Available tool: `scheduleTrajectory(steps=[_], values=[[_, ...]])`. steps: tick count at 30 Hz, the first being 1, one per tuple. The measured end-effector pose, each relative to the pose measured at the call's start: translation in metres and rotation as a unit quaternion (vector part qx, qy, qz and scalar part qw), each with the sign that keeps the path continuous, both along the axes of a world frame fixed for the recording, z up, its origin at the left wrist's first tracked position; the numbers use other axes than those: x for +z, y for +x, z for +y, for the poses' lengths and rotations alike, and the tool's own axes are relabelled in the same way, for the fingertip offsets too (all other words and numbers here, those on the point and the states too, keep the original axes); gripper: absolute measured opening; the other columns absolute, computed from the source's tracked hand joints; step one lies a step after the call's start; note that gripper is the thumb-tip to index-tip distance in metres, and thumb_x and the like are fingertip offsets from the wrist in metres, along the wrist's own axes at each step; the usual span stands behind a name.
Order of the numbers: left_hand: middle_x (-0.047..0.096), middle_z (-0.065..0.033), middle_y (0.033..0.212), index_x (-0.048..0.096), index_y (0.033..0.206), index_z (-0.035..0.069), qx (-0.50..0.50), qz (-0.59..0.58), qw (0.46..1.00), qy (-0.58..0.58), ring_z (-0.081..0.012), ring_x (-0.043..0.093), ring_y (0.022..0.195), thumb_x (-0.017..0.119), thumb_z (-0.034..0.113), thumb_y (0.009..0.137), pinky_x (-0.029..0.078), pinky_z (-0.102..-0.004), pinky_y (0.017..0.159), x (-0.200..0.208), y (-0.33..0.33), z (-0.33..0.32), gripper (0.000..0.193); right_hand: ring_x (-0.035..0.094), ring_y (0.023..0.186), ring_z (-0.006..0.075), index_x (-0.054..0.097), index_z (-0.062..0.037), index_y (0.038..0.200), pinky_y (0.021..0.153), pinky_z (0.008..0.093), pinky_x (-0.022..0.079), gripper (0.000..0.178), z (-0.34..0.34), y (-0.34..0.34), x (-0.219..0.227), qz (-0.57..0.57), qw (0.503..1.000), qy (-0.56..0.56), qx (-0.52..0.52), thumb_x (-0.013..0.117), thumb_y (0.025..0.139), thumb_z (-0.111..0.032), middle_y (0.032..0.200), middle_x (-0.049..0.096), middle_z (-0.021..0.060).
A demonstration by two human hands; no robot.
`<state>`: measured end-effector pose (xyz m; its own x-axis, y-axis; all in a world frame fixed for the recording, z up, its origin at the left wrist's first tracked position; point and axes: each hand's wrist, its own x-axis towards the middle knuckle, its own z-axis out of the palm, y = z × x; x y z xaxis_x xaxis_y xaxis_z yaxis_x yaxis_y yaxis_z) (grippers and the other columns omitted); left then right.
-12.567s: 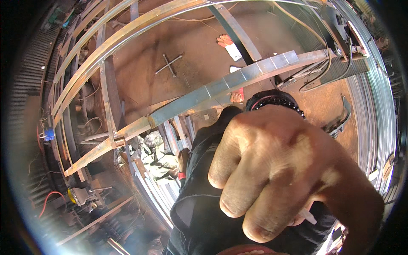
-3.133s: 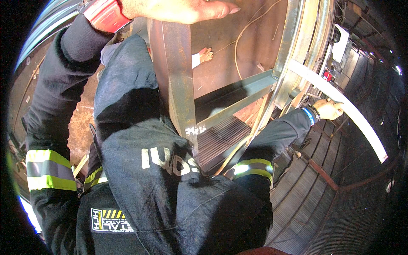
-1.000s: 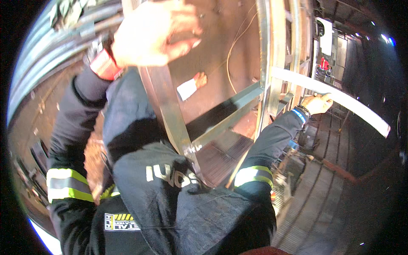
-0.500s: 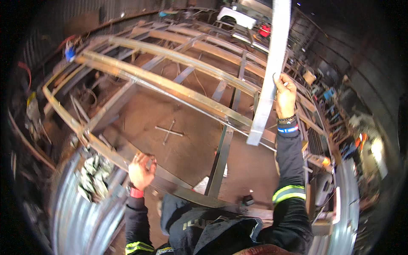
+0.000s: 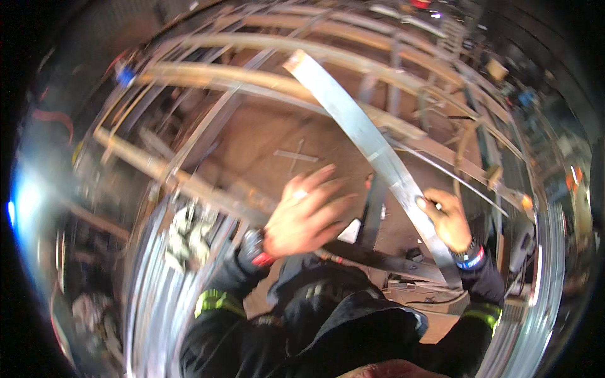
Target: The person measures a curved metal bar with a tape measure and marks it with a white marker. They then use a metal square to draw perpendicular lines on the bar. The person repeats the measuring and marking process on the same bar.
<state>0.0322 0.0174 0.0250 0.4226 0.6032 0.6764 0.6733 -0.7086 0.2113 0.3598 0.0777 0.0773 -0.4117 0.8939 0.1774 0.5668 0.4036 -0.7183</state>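
My right hand (image 5: pixel 446 217) grips a long grey metal bar (image 5: pixel 372 142) near its lower part, thumb lying on its broad face. The bar slants from the upper left down toward my right forearm. Left of it, my left hand (image 5: pixel 310 209) hangs in the air with fingers spread, slightly blurred, holding nothing and apart from the bar. Behind both hands stretches a large welded frame of rusty metal beams (image 5: pixel 265 79). A cross-shaped metal tool (image 5: pixel 296 155) lies on the brown floor inside the frame.
Long silvery metal profiles (image 5: pixel 148 296) lie at the left, with a crumpled pale cloth (image 5: pixel 189 236) on them. More grey profiles (image 5: pixel 543 290) run along the right. A bright blue-white light (image 5: pixel 25 195) glares at the far left, and a blue object (image 5: pixel 125 75) sits by the frame's far left corner.
The bar has swung from nearly upright to a leftward slant, and my right hand has come lower. My left hand has left the near beam and moved right and up, fingers spreading.
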Motion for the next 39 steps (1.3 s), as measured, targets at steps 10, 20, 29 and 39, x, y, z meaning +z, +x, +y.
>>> scheduleTrajectory(steps=[10, 20, 29, 39], values=[[0.068, -0.0059, 0.119, 0.066, 0.134, 0.011, -0.082, 0.192, 0.976, -0.060, -0.0257, 0.068, 0.109, 0.079, 0.030, 0.073, 0.050, -0.0485, 0.101, -0.004, -0.013, -0.009, 0.065, 0.064, 0.071, 0.0298, 0.068, -0.0008, 0.100, 0.066, 0.0405, 0.049, 0.020, -0.056, -0.032, -0.055, -0.051, 0.979, -0.122, 0.156, 0.067, 0.099, -0.021, 0.081, 0.066, 0.0202], [0.069, -0.0133, 0.096, 0.071, 0.119, 0.002, -0.105, 0.031, 0.949, -0.295, -0.0309, 0.070, 0.075, 0.091, 0.018, 0.068, 0.056, -0.0385, 0.067, -0.080, -0.059, 0.002, 0.058, 0.066, 0.080, 0.0206, 0.069, -0.0013, 0.108, 0.075, 0.0331, 0.054, 0.016, -0.056, -0.023, -0.073, 0.103, 0.939, 0.278, -0.173, 0.055, 0.101, 0.001, 0.107, 0.072, 0.0113], [0.065, -0.0138, 0.118, 0.071, 0.116, 0.000, -0.087, 0.111, 0.953, -0.268, -0.0325, 0.067, 0.108, 0.093, 0.019, 0.068, 0.055, -0.0421, 0.090, -0.075, -0.081, 0.021, 0.056, 0.063, 0.099, 0.0158, 0.064, 0.0018, 0.133, 0.090, 0.0283, 0.049, 0.032, -0.171, 0.037, -0.136, 0.034, 0.853, 0.170, -0.492, 0.049, 0.105, 0.005, 0.112, 0.070, 0.0092], [0.065, -0.0140, 0.126, 0.068, 0.122, -0.005, -0.155, 0.060, 0.929, -0.332, -0.0320, 0.069, 0.112, 0.092, 0.015, 0.072, 0.059, -0.0397, 0.091, -0.088, -0.078, 0.028, 0.059, 0.045, 0.146, 0.0328, 0.054, -0.0036, 0.148, 0.119, 0.0478, 0.035, 0.071, -0.180, -0.023, -0.152, -0.332, 0.854, 0.140, -0.375, 0.055, 0.078, 0.004, 0.155, 0.052, 0.0146]])
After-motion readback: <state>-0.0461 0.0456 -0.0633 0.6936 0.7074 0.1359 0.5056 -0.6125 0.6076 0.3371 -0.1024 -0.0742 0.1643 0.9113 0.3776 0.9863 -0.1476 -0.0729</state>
